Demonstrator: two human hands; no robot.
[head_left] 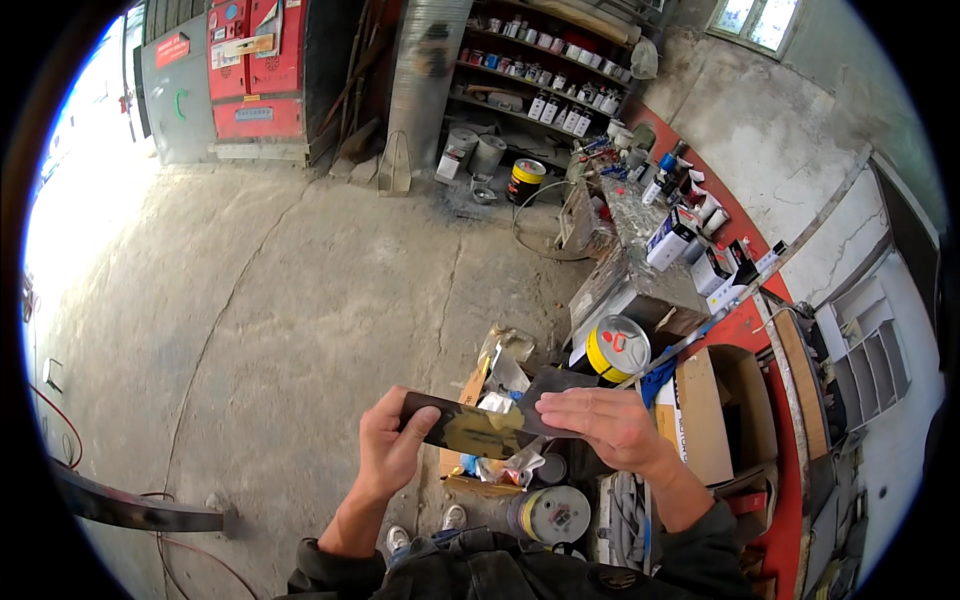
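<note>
Reaching over a concrete floor [300, 280] that lies open to the left and far, with a workbench [655, 285] and a cardboard box [705, 425] edging the right and a scrap-filled box [480, 487] below, both forearms [350, 517] angle inward from the near side. The left hand [390, 440] pinches one dark plate [428, 424] by its left end, thumb on top, while the right hand [602, 420], fingers together, holds a second plate [548, 388]. The plates overlap between the hands, yellowish paste [480, 434] smeared on the first.

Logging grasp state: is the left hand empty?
No, the left hand holds a dark board smeared with yellowish paste, its thumb on top.
</note>
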